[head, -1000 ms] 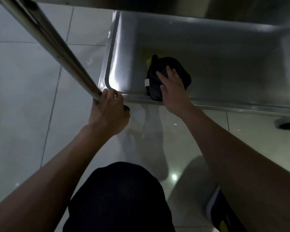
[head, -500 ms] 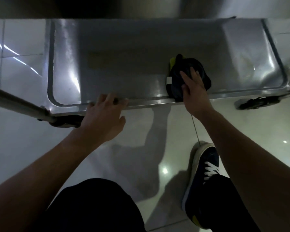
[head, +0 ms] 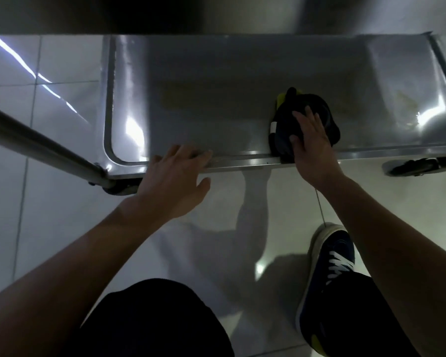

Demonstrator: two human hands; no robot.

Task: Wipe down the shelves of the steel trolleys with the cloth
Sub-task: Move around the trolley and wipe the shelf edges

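The bottom steel shelf [head: 216, 104] of a trolley lies low in front of me, just above the floor. A dark bunched cloth [head: 317, 106] with a yellow patch and a white tag sits at the shelf's near edge, right of centre. My right hand [head: 310, 143] presses flat on top of the cloth, fingers spread. My left hand [head: 175, 179] rests on the shelf's near rim, left of centre, fingers laid over the edge and holding nothing.
A steel upright tube [head: 41, 148] slants in from the left to the shelf's near left corner. A black castor [head: 417, 166] shows under the right end. An upper shelf's edge [head: 216, 14] overhangs at the top. My knee [head: 155, 323] and a dark shoe [head: 330, 269] are on the glossy tiled floor.
My left hand let go of the upright tube and moved right onto the shelf's front rim. The view swung right, showing the whole shelf. My right hand stays on the cloth.
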